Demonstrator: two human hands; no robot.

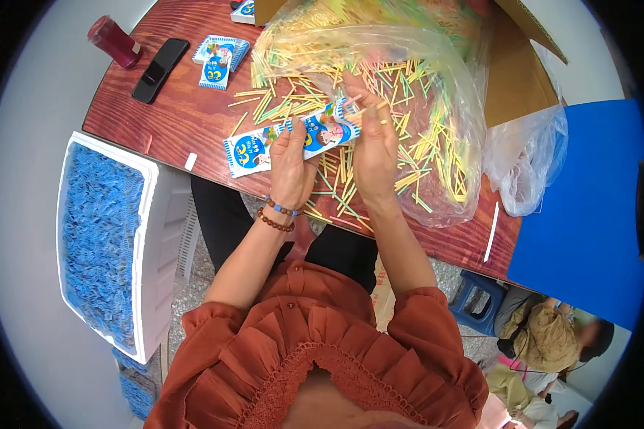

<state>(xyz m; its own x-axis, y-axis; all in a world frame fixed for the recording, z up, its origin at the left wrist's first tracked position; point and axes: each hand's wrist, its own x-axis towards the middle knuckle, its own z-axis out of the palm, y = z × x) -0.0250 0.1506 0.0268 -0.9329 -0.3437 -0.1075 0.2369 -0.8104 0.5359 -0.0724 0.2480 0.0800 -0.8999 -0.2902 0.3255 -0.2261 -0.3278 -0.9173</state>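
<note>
My left hand [291,168] is closed round blue-and-white printed packets, its thumb on top. One packet [247,154] sticks out to the left of the hand, and another packet [327,130] slants up to the right. At that upper packet's right end, my right hand [376,154] pinches a few thin pink and yellow sticks [371,114] between thumb and fingers. Whether the sticks reach inside the packet is hard to see. Loose yellow, green and pink sticks [343,175] lie scattered under and around both hands on the reddish wooden table [193,132].
Beyond my hands spreads a clear plastic bag [408,46] of sticks beside a cardboard box [515,79]. Packets [218,64], a black phone [161,69] and a red jar [114,41] stand far left. A white bin [150,214] holds blue pieces. A blue board [587,193] lies right.
</note>
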